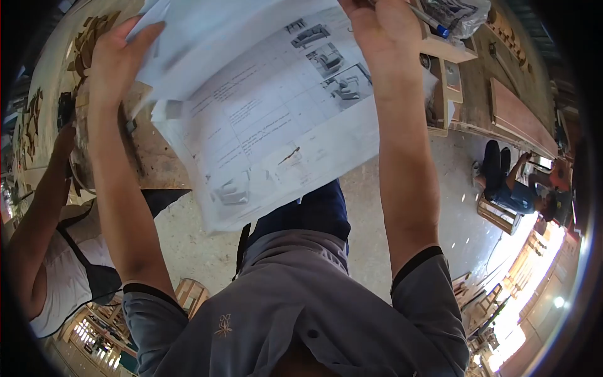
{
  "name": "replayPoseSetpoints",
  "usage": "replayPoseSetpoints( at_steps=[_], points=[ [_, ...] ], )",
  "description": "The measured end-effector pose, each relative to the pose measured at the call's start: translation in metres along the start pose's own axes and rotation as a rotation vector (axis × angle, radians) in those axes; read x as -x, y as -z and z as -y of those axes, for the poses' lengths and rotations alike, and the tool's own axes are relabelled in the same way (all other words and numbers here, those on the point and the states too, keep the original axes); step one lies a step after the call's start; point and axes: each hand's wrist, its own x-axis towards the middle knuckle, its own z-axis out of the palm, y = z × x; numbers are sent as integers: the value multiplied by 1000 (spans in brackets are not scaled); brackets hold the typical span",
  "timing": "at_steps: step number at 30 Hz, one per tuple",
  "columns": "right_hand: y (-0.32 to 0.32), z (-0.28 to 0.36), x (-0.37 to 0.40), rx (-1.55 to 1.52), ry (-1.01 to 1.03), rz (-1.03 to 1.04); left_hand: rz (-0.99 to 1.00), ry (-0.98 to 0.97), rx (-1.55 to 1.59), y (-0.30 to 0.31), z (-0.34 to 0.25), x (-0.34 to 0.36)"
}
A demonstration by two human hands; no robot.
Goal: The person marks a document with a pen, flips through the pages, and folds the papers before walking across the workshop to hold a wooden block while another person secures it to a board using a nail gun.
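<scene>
Printed sheets (257, 125) look light, limp, easily creased. My left fingers (149, 34), right fingers (357, 12) grip opposite sides; margins safest hold.

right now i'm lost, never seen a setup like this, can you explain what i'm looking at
There is no machine here: a person works with bare hands, and the single picture comes from a camera on their head, looking down past their grey shirt. The left hand and right hand hold up printed sheets showing a table of text and furniture pictures. Beyond, the workbench bears a wooden board and a clear plastic bag. A blue pen shows beside the right hand. Other people are nearby.
</scene>
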Motion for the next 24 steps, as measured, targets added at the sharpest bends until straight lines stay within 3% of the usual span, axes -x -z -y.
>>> replayPoseSetpoints(
  at_steps=[2,6,7,10,14,18,19,22,24],
  points=[
    [-7,-5,-10,-758,-318,-302,15,43,8,1,-2,1],
    [-21,-8,-6,-726,-258,-394,98,70,213,4,1,0],
    [-22,-11,-6,-691,-261,-425,110,46,102,6,-4,1],
    [-24,-11,-2,-656,-286,-461,127,32,169,4,-5,5],
    [-12,-26,0,-731,-260,-366,132,-53,168,3,-5,8],
    [-19,-16,-5,-715,-302,-441,121,-106,94,5,-5,8],
    [-12,-23,-4,-730,-278,-350,121,-107,52,6,-7,9],
    [-11,-4,3,-555,-300,-440,79,-19,-44,6,-27,13],
    [19,-2,35,325,16,-188,12,-209,-67,1,-24,23]
  ],
)
